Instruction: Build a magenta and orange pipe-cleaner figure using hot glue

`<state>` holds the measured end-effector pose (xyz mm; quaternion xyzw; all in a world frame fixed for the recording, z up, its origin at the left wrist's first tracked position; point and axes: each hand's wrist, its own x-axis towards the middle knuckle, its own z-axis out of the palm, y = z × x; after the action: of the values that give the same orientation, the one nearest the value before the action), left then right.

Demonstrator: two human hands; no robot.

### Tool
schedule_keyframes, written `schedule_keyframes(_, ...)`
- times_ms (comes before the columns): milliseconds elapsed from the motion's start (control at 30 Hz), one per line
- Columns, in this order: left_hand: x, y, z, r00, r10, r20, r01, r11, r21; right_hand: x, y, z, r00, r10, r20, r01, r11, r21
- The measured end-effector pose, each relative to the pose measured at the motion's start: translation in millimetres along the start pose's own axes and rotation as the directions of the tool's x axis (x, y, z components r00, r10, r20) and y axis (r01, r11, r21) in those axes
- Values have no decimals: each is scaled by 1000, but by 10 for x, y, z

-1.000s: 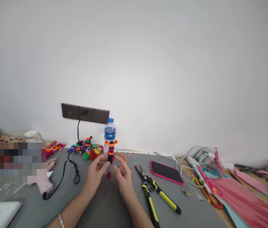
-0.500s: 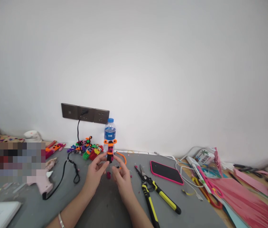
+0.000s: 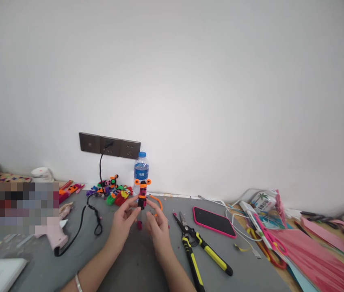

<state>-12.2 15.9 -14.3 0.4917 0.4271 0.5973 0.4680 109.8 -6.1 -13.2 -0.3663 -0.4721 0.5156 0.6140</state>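
As the head camera looks down, a small black, magenta and orange figure (image 3: 143, 190) is held upright above a grey surface (image 3: 129, 267), in front of a water bottle (image 3: 141, 172). The left hand (image 3: 122, 221) pinches its lower end in a firm-looking grip, probably set low to leave the upper part uncovered. The right hand (image 3: 159, 233) curls close by, index fingertip at the figure's side; whether its grip holds anything, I cannot tell. Yellow-and-black shears (image 3: 186, 229) lie with blades apart near the right hand, perhaps for easy reach. Compared with half a second earlier, the figure sits slightly farther right against the bottle; both hands keep nearly the same pose.
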Motion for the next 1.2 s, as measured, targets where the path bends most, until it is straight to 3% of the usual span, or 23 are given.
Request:
schedule_keyframes(233,-30,11,64,999,-42,-12,40,990,-132,34,-66,-50,983,-33,-183,31,999,-14)
schedule_keyframes(600,-35,57,74,998,-14,55,17,999,-45,30,-10,-36,989,3,-149,-1,1000,10)
schedule_keyframes(1200,-15,33,31,1000,27,8,-27,1000,0,-32,-34,53,994,-2,-105,-5,998,-67)
